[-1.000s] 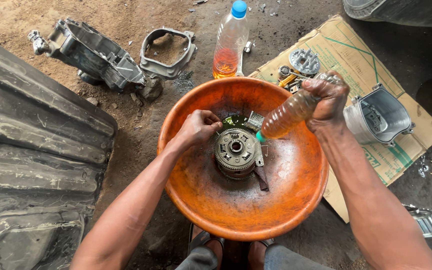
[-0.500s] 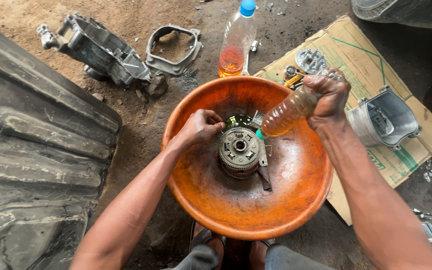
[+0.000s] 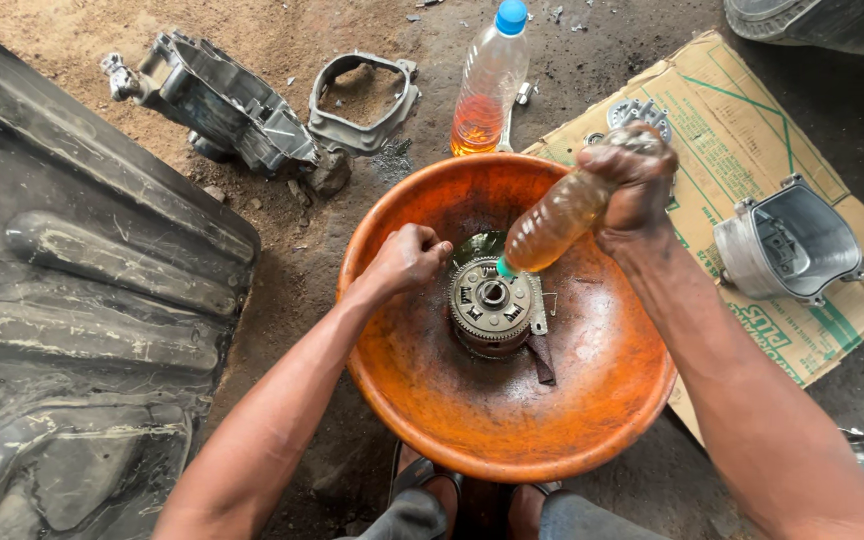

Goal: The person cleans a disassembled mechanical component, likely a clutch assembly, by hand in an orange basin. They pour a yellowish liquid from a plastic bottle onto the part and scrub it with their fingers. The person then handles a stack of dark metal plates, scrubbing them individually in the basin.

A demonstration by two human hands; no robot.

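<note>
An orange plastic basin [image 3: 422, 395] sits on the dirt floor between my feet. A round metal clutch assembly [image 3: 492, 300] lies in its middle. My right hand [image 3: 637, 180] grips a small plastic bottle of amber liquid [image 3: 557, 220], tilted with its green spout down over the metal part. My left hand [image 3: 407, 260] is closed in a fist at the left edge of the part, on something I cannot make out.
A second bottle with a blue cap [image 3: 487, 85] stands beyond the basin. Two metal engine covers [image 3: 222, 95] [image 3: 362, 95] lie at the upper left. A flattened cardboard box [image 3: 742, 130] holds a grey housing [image 3: 787, 245]. A black moulded panel [image 3: 72, 300] covers the left.
The view has shifted slightly. Both hands stay over the basin, the bottle still tilted over the metal part.
</note>
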